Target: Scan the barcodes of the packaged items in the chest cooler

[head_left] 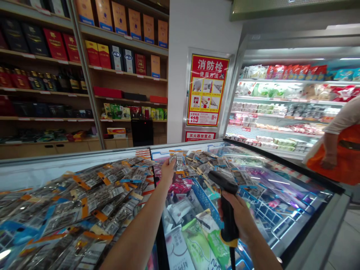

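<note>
In the head view, my left hand [168,167] is pinching a small packet [179,161] by its left side over the far part of the freezer [326,225], perhaps so that its printed face is showing uncovered. My right hand [238,213] is grasping a black scanner [227,210] around its handle, seemingly to leave its head free, while many similar packets [112,191] are lying heaped at my left, where the freezer's top is probably serving as shelf.
</note>
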A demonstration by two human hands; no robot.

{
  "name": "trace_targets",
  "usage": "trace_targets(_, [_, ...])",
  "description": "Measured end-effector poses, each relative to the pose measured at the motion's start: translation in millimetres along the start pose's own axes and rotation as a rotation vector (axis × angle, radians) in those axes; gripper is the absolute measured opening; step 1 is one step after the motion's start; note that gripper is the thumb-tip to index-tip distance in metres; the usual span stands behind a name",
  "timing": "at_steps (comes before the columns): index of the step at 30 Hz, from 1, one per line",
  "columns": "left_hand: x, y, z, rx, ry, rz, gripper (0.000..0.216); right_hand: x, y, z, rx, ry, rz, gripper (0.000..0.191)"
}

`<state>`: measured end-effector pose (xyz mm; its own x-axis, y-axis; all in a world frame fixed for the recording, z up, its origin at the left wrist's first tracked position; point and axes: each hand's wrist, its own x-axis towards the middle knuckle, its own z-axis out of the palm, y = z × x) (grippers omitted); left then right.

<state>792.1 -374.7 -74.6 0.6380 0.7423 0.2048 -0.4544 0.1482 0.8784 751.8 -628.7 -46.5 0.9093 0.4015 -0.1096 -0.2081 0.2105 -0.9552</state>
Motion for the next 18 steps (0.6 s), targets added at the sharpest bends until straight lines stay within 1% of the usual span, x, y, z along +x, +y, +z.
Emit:
trace_targets(4, [-3.7, 16.7, -8.9, 0.373, 0.168, 0.11, 0.03, 12.8, -2.0, -10.8, 0.088, 0.07, -0.09, 0.028])
trace_targets(6, [-7.5, 26.7, -15.0, 0.592, 0.224, 0.152, 0.029, 19.2, -2.3, -14.5, 0.125, 0.087, -0.124, 0.028])
trace_targets(8, [-11.3, 38.2, -22.6, 0.807, 0.23, 0.173, 0.03, 25.4, -1.6, -16.7, 0.147, 0.1, -0.135, 0.027])
trace_targets(11, [-15.9, 58.4, -36.8, 1.055, 0.232, 0.159, 0.037, 32.9, 1.2, -19.3, 0.143, 0.122, -0.143, 0.027])
trace_targets(15, [-21.5, 81.2, -55.6, 1.296, 0.245, 0.1, 0.044, 35.5, 4.8, -23.2, 0.142, 0.142, -0.144, 0.026])
trace_targets(18, [-27.7, 86.7, -63.8, 1.409, 0.243, 0.078, 0.04, 33.5, 5.8, -25.3, 0.154, 0.147, -0.149, 0.026])
